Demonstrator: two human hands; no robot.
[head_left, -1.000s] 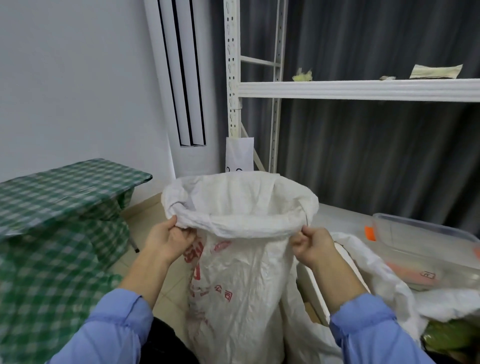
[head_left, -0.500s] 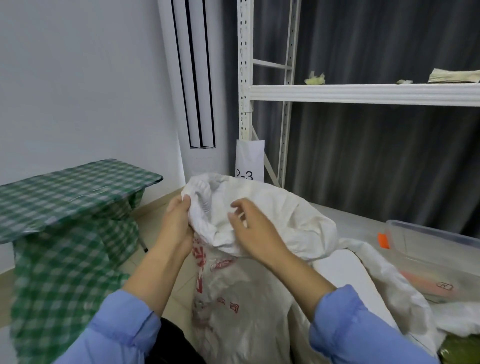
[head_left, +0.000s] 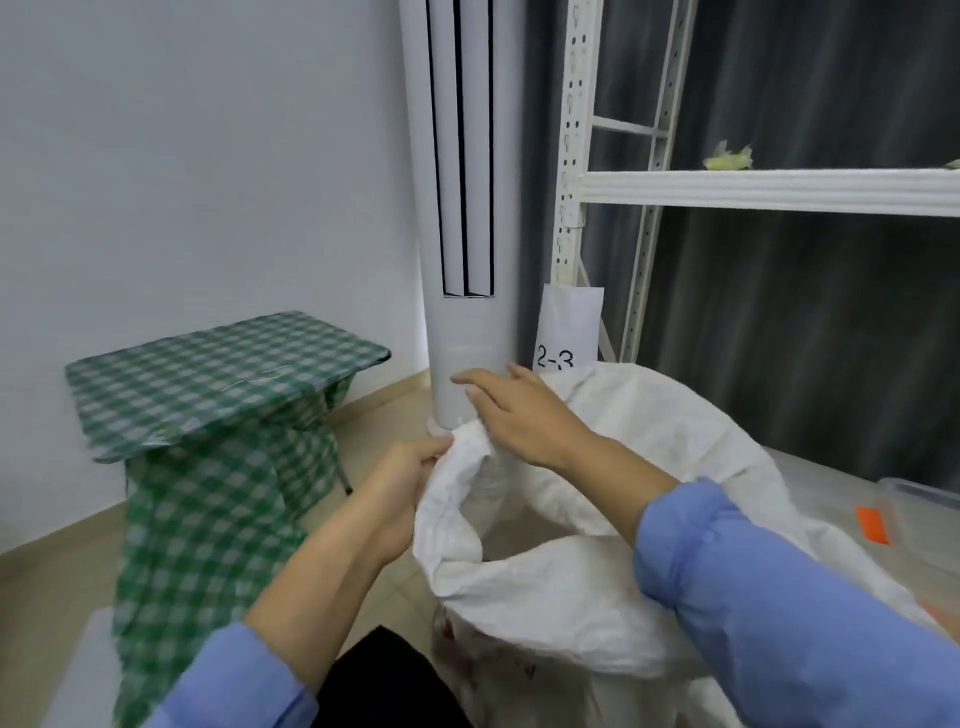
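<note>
A white paper label (head_left: 570, 327) on the shelving upright (head_left: 571, 156) reads "2-3".

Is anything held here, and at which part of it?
The left hand grips the white sack by the bunched rim of its mouth. The right hand, fingers straight, lies over that rim and grips nothing.

L hand (head_left: 410, 478) & R hand (head_left: 514, 410) bare; lt-blue long sleeves (head_left: 753, 587) w/ bunched cuffs; blk garment (head_left: 384, 680) at lap.

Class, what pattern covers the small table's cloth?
Green-and-white check tablecloth, clearest in the head view.
</note>
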